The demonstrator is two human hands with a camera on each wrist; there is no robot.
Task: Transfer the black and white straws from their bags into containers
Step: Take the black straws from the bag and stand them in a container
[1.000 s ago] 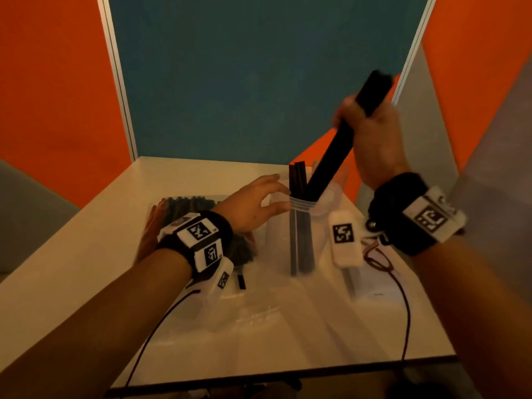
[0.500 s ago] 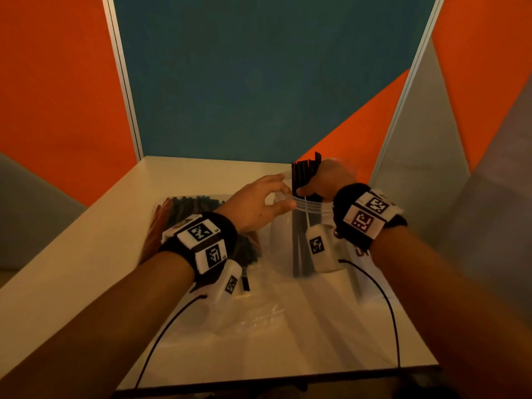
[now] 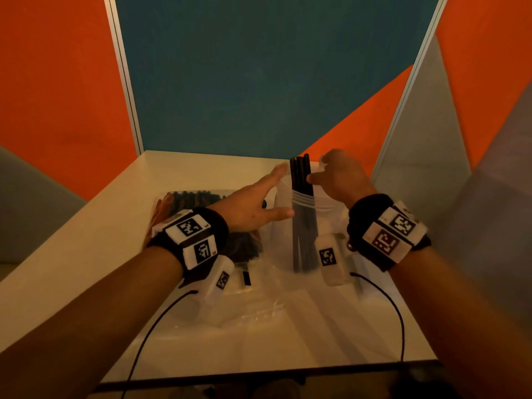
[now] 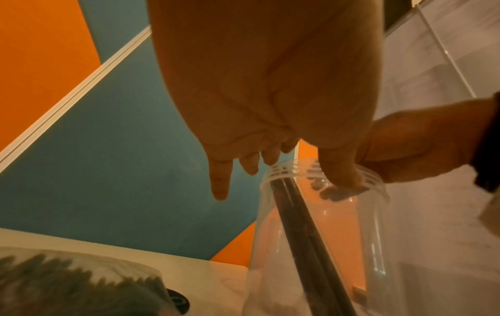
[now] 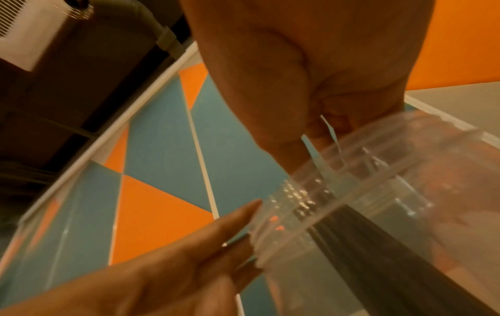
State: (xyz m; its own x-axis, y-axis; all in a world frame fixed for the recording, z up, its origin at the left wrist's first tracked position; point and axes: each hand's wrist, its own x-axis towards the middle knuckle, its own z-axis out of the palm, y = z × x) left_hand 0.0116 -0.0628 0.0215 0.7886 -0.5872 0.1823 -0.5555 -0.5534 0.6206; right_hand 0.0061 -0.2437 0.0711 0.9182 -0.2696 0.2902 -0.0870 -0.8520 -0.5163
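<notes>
A clear plastic container (image 3: pixel 282 240) stands upright mid-table with a bundle of black straws (image 3: pixel 300 180) sticking out above its rim. My left hand (image 3: pixel 270 194) lies flat against the container's left side, fingers straight, thumb on the threaded rim (image 4: pixel 340 171). My right hand (image 3: pixel 331 174) sits at the back right of the rim, thumb beside the straws, fingers curled at the rim. Both wrist views show the container (image 4: pixel 365 235) (image 5: pixel 406 203) with the straws (image 4: pixel 297 224) (image 5: pixel 365 256) leaning inside. A bag of black straws (image 3: pixel 198 197) lies under my left wrist.
The white table (image 3: pixel 86 254) is boxed in by orange, blue and grey panels on three sides. A crumpled clear plastic bag (image 3: pixel 259 312) lies in front of the container. Wrist cables trail toward the table's dark front edge (image 3: pixel 259 372).
My right hand came down from high up and lowered the black straw bundle into the container, then shifted right to the rim. My left hand's fingers straightened against the container.
</notes>
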